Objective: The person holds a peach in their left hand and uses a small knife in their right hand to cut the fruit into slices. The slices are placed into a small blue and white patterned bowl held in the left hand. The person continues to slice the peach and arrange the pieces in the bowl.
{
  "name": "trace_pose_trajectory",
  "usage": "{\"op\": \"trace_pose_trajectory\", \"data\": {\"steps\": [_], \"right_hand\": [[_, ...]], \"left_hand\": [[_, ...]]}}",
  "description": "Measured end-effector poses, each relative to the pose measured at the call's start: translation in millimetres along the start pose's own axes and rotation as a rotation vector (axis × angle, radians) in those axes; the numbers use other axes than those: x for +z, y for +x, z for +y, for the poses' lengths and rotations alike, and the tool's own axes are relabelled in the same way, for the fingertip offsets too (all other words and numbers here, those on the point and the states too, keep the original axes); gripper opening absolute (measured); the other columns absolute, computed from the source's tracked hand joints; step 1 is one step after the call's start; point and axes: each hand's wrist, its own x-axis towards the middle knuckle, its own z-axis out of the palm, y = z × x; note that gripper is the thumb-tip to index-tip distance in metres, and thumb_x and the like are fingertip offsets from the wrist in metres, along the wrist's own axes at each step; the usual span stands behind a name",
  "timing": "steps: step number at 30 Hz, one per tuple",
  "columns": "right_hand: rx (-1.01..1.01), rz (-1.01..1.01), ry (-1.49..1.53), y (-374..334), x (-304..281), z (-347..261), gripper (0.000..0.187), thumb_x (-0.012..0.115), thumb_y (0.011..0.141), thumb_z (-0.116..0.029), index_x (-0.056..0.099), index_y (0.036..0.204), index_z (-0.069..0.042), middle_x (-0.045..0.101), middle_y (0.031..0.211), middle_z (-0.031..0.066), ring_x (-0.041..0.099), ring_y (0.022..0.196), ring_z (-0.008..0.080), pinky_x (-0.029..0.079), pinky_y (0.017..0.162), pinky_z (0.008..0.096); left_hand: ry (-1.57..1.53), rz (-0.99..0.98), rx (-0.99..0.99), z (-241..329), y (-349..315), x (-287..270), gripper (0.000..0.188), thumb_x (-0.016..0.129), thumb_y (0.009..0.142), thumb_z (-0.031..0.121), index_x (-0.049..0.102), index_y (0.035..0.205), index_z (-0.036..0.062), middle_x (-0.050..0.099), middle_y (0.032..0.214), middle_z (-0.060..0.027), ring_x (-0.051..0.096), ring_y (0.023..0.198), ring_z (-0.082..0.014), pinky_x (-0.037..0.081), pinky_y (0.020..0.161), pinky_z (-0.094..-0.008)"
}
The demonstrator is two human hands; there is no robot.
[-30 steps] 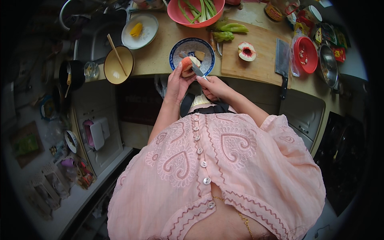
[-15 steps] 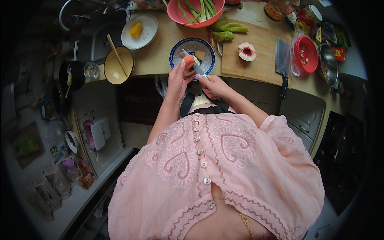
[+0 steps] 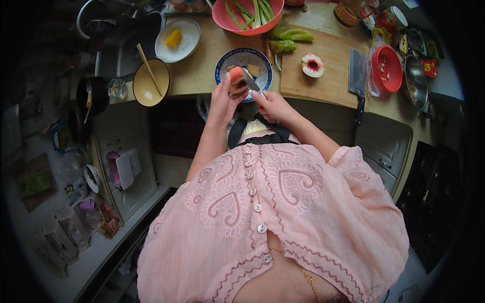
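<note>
Peach piece point(image 3: 235, 77) sits gripped in the fingers of the left hand point(image 3: 221, 105), near the front rim of a blue-rimmed plate point(image 3: 268, 65). The right hand point(image 3: 274, 107) is closed around the handle of a knife point(image 3: 254, 84).

Well to the left of the hands are the sink point(image 3: 120, 59), a glass point(image 3: 116, 89) and a yellow bowl point(image 3: 145, 90) with chopsticks point(image 3: 143, 55) leaning in it. Beyond the left hand stands a white plate point(image 3: 190, 46) holding a yellow piece point(image 3: 173, 38); farther out, ahead of both hands, is a pink bowl point(image 3: 242, 29) of green stalks. Right of the hands a cutting board point(image 3: 326, 86) bears green peppers point(image 3: 295, 35), a peach half point(image 3: 312, 65) and a cleaver point(image 3: 357, 73), its handle reaching past the front edge. A red bowl point(image 3: 396, 76) and a metal bowl point(image 3: 415, 81) stand farthest right.

The piece's red skin faces left and away, its dark cut hollow right and toward the body; its long axis is hard to tell. The blade slants away and leftward, against its right side.

The counter point(image 3: 198, 83) ends just ahead of the wrists; its surface separates yellow bowl and blue-rimmed plate.
</note>
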Motion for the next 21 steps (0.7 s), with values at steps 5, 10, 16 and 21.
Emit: {"op": "trace_pose_trajectory", "data": {"steps": [5, 10, 16, 21], "right_hand": [[-0.477, 0.376, -0.663, -5.8, -2.0, 2.3, 0.041, 0.051, 0.094, -0.037, 0.051, 0.077, 0.0, 0.057, 0.064, 0.018, 0.056, 0.058, 0.0337, 0.043, 0.054, 0.0426], [-0.556, 0.431, -0.843, -20.2, 8.8, -4.7, 0.036, 0.05, 0.093, -0.034, 0.051, 0.081, 0.001, 0.059, 0.071, 0.0249, 0.057, 0.072, 0.0451, 0.043, 0.063, 0.0507], [-0.566, 0.479, -0.945, -23.5, 10.7, -5.0, 0.032, 0.052, 0.092, -0.033, 0.051, 0.082, -0.002, 0.06, 0.068, 0.023, 0.059, 0.069, 0.0441, 0.045, 0.06, 0.0518], [-0.603, 0.508, -1.024, -24.1, 11.8, -3.6, 0.031, 0.053, 0.092, -0.033, 0.051, 0.081, -0.003, 0.06, 0.066, 0.0212, 0.059, 0.065, 0.0425, 0.046, 0.057, 0.0506]], "left_hand": [[0.087, 0.054, 0.067, 4.8, 0.2, -5.2, 0.05, 0.055, 0.093, 0.039, 0.05, 0.125, 0.0011, 0.056, 0.12, -0.0132, 0.058, 0.107, -0.0254, 0.051, 0.089, -0.0365], [0.106, 0.043, 0.112, -0.8, 1.9, -3.8, 0.05, 0.057, 0.092, 0.038, 0.05, 0.124, 0.0011, 0.057, 0.12, -0.0107, 0.058, 0.107, -0.0211, 0.05, 0.089, -0.0326], [0.094, 0.083, 0.145, -5.9, 2.5, -9.8, 0.049, 0.063, 0.089, 0.036, 0.048, 0.119, 0.0005, 0.057, 0.119, -0.0137, 0.059, 0.106, -0.023, 0.05, 0.089, -0.0337], [0.1, 0.125, 0.189, -4.4, -0.8, -8.3, 0.05, 0.067, 0.087, 0.033, 0.044, 0.116, 0.0001, 0.057, 0.115, -0.0163, 0.06, 0.103, -0.0257, 0.05, 0.088, -0.0349]]}}
